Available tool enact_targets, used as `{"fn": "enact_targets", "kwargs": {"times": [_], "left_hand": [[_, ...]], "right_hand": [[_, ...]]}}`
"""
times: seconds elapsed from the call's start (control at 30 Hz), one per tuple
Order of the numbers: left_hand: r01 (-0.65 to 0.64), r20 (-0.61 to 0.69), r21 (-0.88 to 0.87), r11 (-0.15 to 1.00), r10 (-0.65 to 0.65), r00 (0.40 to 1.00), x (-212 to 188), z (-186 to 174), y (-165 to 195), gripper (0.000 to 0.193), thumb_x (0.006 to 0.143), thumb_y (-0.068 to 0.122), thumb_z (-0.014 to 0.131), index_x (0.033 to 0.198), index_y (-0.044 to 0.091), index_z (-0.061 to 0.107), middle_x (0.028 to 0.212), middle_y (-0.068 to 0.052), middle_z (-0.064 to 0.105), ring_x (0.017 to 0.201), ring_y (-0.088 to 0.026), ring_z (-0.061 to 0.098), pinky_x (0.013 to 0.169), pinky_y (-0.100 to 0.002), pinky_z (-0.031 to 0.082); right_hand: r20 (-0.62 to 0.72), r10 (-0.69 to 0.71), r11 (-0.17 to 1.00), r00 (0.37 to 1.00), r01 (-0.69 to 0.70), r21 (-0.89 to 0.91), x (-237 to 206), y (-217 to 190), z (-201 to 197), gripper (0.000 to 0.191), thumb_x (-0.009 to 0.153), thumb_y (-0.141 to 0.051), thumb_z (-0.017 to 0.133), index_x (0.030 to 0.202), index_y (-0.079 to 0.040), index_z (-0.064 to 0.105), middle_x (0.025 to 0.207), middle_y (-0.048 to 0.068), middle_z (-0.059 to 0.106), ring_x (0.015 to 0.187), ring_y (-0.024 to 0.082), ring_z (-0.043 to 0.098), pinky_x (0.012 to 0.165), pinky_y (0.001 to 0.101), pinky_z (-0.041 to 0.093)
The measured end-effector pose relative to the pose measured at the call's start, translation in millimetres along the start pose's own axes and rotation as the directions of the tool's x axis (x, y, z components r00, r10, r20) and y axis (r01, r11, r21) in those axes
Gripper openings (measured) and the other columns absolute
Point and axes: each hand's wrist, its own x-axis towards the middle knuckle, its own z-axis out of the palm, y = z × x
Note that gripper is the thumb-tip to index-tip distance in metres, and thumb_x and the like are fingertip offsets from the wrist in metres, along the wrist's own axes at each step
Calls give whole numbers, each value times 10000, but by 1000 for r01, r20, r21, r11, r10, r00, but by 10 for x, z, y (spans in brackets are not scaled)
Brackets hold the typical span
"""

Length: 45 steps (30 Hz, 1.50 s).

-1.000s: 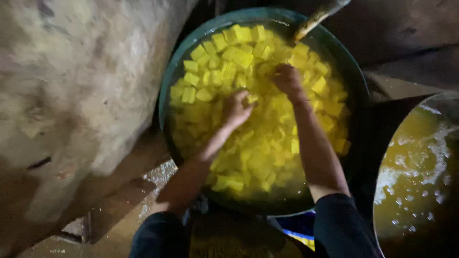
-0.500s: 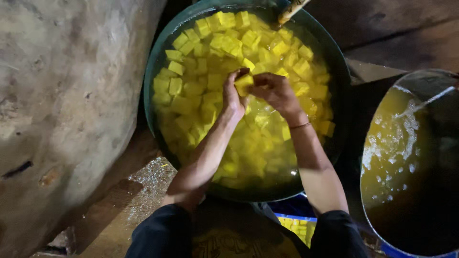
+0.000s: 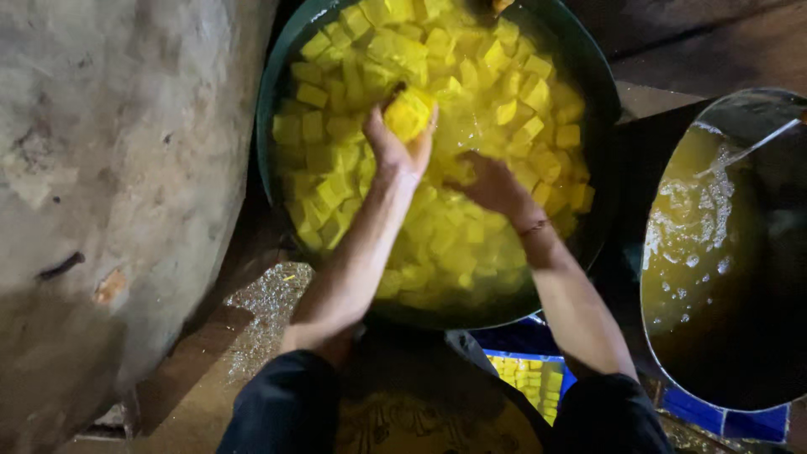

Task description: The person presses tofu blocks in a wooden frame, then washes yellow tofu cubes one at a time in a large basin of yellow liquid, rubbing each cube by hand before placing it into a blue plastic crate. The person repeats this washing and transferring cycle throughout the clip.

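In the head view, the left hand [image 3: 395, 147] was raised over the green basin [image 3: 282, 101], its grip closed around one yellow cube [image 3: 409, 113]. The right hand [image 3: 492, 185] lay low among the other yellow cubes [image 3: 504, 92] in the yellow liquid; whether its grip was closed or loose could not be told. The work in hand seemed to be picking cubes out by hand. Just beside the basin on the right stood a metal pot [image 3: 723, 252] with foamy yellow liquid, and on the left a rough grey wall [image 3: 109, 168] stood close, leaving little room there.
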Motion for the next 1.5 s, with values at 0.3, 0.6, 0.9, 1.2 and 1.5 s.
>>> {"fn": "enact_targets", "kwargs": {"times": [0.3,0.6,0.9,1.2,1.5], "left_hand": [[-141,230,39,989,128,965,-141,219,790,323,875,307,587,1097,98,692,1142,-26,710,1092,-244,627,938,-542,494],[-116,240,67,991,97,966,-216,177,1044,313,883,261,612,1120,89,721,1137,-49,702,1098,-276,629,960,-506,490],[-86,191,132,987,60,980,-361,106,1250,303,865,273,635,1091,90,722,1130,-53,705,1083,-269,629,949,-492,489],[16,175,292,956,-70,982,-320,-44,757,293,852,302,650,1054,103,724,1036,-61,708,983,-250,658,856,-429,509],[287,251,361,887,-388,887,-617,-506,-422,337,942,251,611,1133,-14,696,1051,-112,708,1006,-266,638,947,-412,497]], "right_hand": [[78,-20,517,997,-57,854,43,-213,-77,532,805,-345,833,1234,-125,609,1105,172,700,981,337,723,773,433,518],[-428,-281,960,859,262,-103,619,-1410,-115,441,861,-99,733,1293,-134,653,1210,212,649,963,413,673,790,481,573],[-263,-91,875,960,203,439,824,-1185,-144,508,816,-294,855,1227,-111,620,1097,145,694,1008,349,674,858,484,555],[23,65,187,998,-35,982,-70,-579,-243,290,931,-201,743,1124,7,682,911,60,707,792,177,675,704,309,542],[-205,150,714,967,37,700,-1050,-436,-447,266,936,-146,791,1122,24,704,869,89,702,764,84,615,653,275,504]]}}
